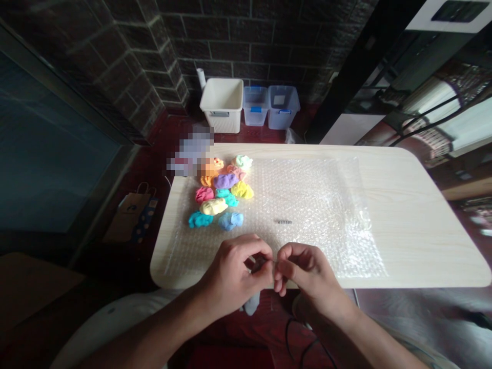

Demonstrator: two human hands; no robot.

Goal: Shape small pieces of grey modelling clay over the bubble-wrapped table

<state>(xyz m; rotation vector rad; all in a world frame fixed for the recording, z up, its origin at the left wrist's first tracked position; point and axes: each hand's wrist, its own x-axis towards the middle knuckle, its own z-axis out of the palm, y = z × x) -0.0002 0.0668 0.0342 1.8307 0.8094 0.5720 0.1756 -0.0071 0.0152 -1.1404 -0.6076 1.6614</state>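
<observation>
My left hand (244,266) and my right hand (303,266) meet above the table's near edge, fingertips pinched close together. Something thin and small seems to lie between them, too fine to make out. Just beyond the fingers, a short dark ridged piece (285,222) rests on the bubble wrap (307,195). To the far left on the wrap sit several soft lumps that look like modelling clay, among them a purple lump (225,181), a pale yellow lump (214,206), a light blue lump (231,221) and a teal lump (200,219).
The pale wooden table (418,215) has rounded corners. A blurred-out item (190,151) overlaps its far left corner. On the floor behind stand a white basket (222,97) and two clear bins (283,105). A paper bag (130,215) is at left.
</observation>
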